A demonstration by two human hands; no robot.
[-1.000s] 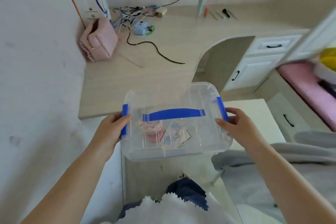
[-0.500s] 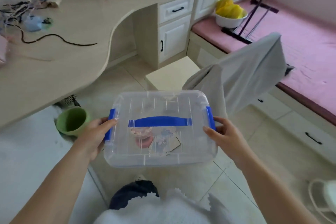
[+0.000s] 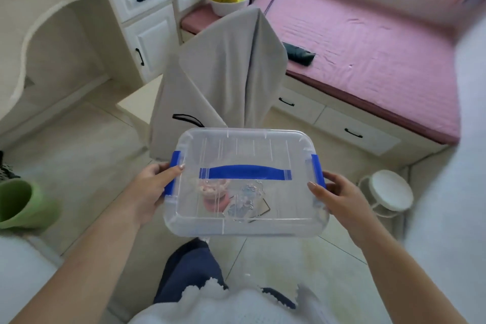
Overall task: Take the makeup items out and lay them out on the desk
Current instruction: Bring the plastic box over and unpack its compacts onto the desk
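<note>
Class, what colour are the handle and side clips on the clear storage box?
Blue: the handle and clips show best in the head view.

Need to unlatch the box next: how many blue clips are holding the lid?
2: one clip at the left hand, one clip by the right hand. None elsewhere in view.

A clear rectangular plastic storage box with a blue lid handle is held level above the tiled floor, its lid closed. The left hand grips the blue side latch at the box's 9 o'clock; the right hand grips the opposite blue latch at 3 o'clock. Through the lid show a round pink compact-like item and small clear packets. At 12 o'clock stands a grey cloth-draped chair, at 9 o'clock a green cup, at 3 o'clock a white round stool, and at 1 o'clock a pink mattress.
</note>
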